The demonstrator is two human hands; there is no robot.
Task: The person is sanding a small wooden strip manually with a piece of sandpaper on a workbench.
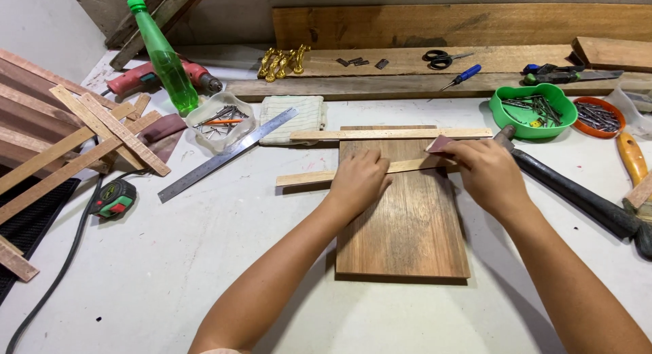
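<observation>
Our left hand (358, 181) lay flat, fingers closed down on a thin wood strip (305, 178), pinning it across the dark board (407, 225). Our right hand (487, 175) pinched a folded piece of sandpaper (439, 145) against the strip's right end. We judged sanding under way at that end; the left stretch looked untouched, though we could not tell for sure. A second strip (390, 133) waited along the board's top edge. Hammer (577, 194) just right of the hand, steel ruler (227, 154) and tape measure (112, 198) left, green nail bowl (533, 109) beyond. Nothing blocked the stroke.
</observation>
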